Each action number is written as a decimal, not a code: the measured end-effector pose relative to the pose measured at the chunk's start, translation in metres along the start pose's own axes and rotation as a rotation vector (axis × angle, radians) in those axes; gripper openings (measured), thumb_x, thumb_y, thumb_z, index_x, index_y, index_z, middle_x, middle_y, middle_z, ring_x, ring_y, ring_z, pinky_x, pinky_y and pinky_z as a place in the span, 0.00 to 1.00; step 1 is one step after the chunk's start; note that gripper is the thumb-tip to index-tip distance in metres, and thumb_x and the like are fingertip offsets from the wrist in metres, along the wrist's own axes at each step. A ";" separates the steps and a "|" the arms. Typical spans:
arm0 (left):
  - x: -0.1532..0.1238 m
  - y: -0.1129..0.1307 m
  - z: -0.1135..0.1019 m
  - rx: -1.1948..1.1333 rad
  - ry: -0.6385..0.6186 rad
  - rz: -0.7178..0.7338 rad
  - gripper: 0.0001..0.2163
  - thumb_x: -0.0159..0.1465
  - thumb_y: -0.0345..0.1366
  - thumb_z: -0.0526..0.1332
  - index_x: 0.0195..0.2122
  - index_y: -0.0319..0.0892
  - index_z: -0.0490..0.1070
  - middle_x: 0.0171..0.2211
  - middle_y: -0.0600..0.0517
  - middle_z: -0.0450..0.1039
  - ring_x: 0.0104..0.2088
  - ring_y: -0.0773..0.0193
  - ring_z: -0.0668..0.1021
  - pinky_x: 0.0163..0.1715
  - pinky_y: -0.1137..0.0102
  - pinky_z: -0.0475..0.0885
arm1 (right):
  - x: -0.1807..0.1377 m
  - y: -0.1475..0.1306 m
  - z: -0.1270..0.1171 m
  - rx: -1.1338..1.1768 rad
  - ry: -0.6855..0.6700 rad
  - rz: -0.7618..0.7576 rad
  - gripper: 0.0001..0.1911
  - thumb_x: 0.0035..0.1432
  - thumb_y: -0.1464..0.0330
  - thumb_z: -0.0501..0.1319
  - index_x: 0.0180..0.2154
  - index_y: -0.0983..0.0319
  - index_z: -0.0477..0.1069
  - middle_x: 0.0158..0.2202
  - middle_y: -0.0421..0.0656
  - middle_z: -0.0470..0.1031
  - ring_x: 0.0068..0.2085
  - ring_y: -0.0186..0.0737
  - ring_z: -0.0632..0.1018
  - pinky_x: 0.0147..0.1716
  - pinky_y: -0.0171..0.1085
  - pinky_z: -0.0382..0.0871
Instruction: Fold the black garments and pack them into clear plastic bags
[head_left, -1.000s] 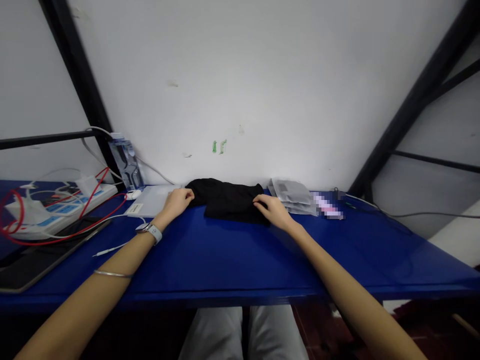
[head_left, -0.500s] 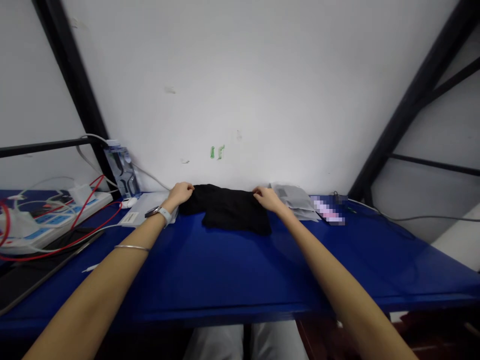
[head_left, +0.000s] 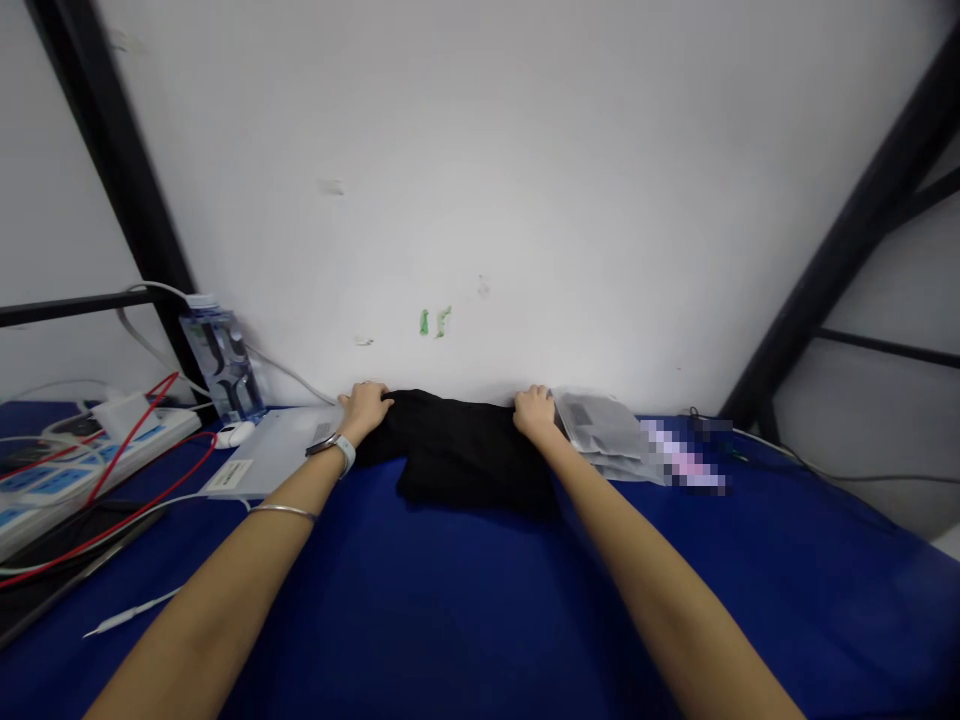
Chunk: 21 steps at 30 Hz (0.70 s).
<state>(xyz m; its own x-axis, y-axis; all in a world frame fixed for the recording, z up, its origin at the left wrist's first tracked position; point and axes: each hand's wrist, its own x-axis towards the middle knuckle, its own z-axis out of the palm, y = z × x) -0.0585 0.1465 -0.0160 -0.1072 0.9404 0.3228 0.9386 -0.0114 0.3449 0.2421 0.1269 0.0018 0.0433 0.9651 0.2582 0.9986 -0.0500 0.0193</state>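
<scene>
A black garment (head_left: 472,455) lies bunched on the blue table against the white wall, its exact kind unclear. At its far left corner my left hand (head_left: 365,408) has its fingers closed on the cloth; a watch and a silver bangle are on that arm. My right hand (head_left: 535,410) grips the far right edge, fingers curled over the fabric and partly hidden. Close beside the right hand are grey plastic bags (head_left: 611,430). Near the left wrist rests a translucent white folder (head_left: 274,450).
Along the left are a water bottle (head_left: 223,360), a white earbud case (head_left: 234,434), a power strip (head_left: 176,430) with red and white cables, and a white stylus-like stick (head_left: 131,618). A blurred-out item (head_left: 686,457) lies right of the bags. Black metal posts (head_left: 840,250) flank the wall.
The view has moved closer and tilted, so the table's front edge is out of sight. Both hands stay at the garment's far edge; the right fingers now curl further over it.
</scene>
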 end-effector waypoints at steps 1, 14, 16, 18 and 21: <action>0.000 0.000 -0.001 -0.003 -0.010 -0.008 0.09 0.61 0.37 0.57 0.38 0.43 0.75 0.46 0.44 0.76 0.51 0.45 0.72 0.48 0.49 0.62 | 0.001 0.000 0.001 -0.004 0.007 0.003 0.18 0.57 0.76 0.53 0.47 0.68 0.73 0.53 0.62 0.68 0.57 0.57 0.66 0.51 0.50 0.62; -0.020 -0.005 -0.106 -0.548 -0.082 0.114 0.12 0.52 0.43 0.63 0.27 0.43 0.61 0.19 0.59 0.58 0.23 0.68 0.65 0.26 0.72 0.56 | -0.007 0.037 -0.087 0.463 0.162 -0.043 0.09 0.55 0.72 0.54 0.39 0.64 0.69 0.36 0.50 0.75 0.39 0.46 0.75 0.37 0.39 0.68; -0.034 -0.002 -0.132 -0.567 -0.055 0.107 0.12 0.53 0.44 0.63 0.29 0.43 0.64 0.20 0.59 0.61 0.24 0.67 0.67 0.27 0.72 0.58 | -0.022 0.048 -0.107 0.760 0.151 -0.106 0.05 0.55 0.70 0.55 0.36 0.62 0.66 0.32 0.45 0.73 0.35 0.41 0.74 0.33 0.38 0.69; -0.050 0.002 -0.156 -0.588 -0.053 0.129 0.14 0.53 0.45 0.64 0.34 0.42 0.68 0.21 0.58 0.64 0.27 0.66 0.69 0.30 0.72 0.61 | -0.041 0.057 -0.129 0.998 0.087 -0.194 0.03 0.55 0.69 0.57 0.35 0.60 0.64 0.29 0.41 0.71 0.32 0.37 0.73 0.30 0.36 0.68; -0.070 0.007 -0.187 -0.596 -0.043 0.220 0.16 0.55 0.46 0.64 0.39 0.40 0.72 0.21 0.58 0.64 0.30 0.66 0.71 0.37 0.70 0.64 | -0.069 0.065 -0.161 1.136 0.118 -0.319 0.05 0.55 0.69 0.60 0.35 0.60 0.65 0.28 0.39 0.68 0.30 0.34 0.72 0.28 0.34 0.66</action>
<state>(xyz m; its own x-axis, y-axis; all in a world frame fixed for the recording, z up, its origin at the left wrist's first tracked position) -0.1056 0.0167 0.1291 0.0923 0.9071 0.4107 0.5923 -0.3816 0.7096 0.2988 0.0159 0.1412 -0.1563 0.8601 0.4855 0.4223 0.5026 -0.7544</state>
